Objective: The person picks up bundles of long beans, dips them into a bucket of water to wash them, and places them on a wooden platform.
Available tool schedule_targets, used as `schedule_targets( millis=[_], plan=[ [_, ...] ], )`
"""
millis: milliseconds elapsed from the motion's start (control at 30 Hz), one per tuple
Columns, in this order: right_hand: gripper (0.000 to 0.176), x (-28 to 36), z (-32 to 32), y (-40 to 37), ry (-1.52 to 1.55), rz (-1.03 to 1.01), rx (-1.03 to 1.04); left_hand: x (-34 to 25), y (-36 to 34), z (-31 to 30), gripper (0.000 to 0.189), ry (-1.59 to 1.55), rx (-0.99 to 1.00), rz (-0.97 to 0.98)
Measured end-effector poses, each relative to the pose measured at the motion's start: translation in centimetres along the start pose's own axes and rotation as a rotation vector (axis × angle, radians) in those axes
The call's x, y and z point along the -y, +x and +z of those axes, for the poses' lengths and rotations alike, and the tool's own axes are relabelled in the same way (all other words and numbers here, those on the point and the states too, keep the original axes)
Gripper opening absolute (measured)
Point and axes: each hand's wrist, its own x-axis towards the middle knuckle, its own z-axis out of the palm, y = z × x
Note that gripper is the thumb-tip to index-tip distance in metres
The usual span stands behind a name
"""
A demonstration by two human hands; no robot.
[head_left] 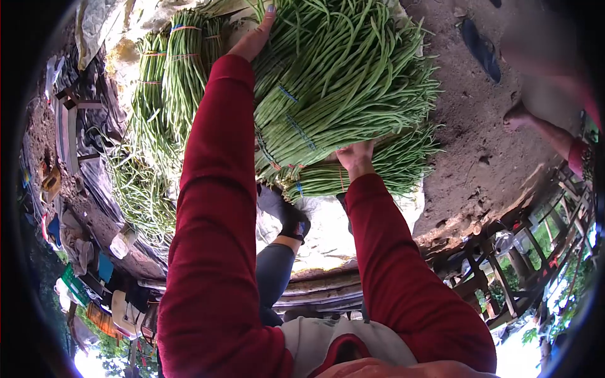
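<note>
A big pile of green long beans [340, 75] lies in front of me, tied in bundles with blue and reddish bands. My left hand [254, 39] is against the pile's far left side, one digit stretched along the beans and the other fingers hidden behind them. At the near edge, my right hand [358, 156] grips the underside of a top bundle, its fingertips covered by the beans. Beneath that hand rests another bundle of long beans [334, 179]. More tied bundles [173, 69] lie to the left of my left forearm.
Loose beans [142, 189] are scattered at the left on a pale sheet [321, 233]. A dark sandal [480, 50] lies on the dirt ground at the right, near another person's limb [545, 129]. Wooden railings [504, 277] stand at the lower right.
</note>
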Motion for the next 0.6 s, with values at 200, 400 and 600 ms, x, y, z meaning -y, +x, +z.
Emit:
schedule_targets(
  millis=[200, 400, 600],
  plan=[
    [0.063, -0.1, -1.4, -0.8, -0.061, -0.010, 0.384, 1.8, -7.0, 1.6, 0.106, -0.603, 0.050, 0.140],
    [0.065, 0.4, -2.2, -1.6, -0.038, 0.091, 0.515, 4.4, -12.8, 1.9, 0.097, -0.775, 0.108, 0.050],
    [0.067, -0.1, -1.1, -2.2, 0.024, 0.091, 0.510, 1.9, -14.4, 2.1, 0.088, -0.717, 0.177, -0.066]
  ],
)
